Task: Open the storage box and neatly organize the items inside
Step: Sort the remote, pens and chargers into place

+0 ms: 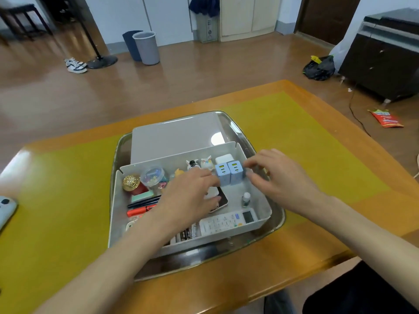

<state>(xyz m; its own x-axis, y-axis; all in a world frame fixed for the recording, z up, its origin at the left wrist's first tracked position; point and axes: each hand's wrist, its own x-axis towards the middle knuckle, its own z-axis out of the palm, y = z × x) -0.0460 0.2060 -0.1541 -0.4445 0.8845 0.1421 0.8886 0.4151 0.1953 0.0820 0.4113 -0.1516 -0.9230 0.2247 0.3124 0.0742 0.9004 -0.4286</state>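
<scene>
The box [188,223] sits lidless in a tray [275,225] at counter centre. Both hands pinch two blue chargers [229,175] at its 1 o'clock corner: left hand [192,198] from 9 o'clock, right hand [272,177] from 3 o'clock. Chargers: rigid, light, smooth; grip opposite flat sides

Two bare forearms are seen, no sleeves, no watch or rings visible on left hand [188,196] or right hand [278,180]. Dark trousers [362,293] are worn, seen at lower right edge.
</scene>
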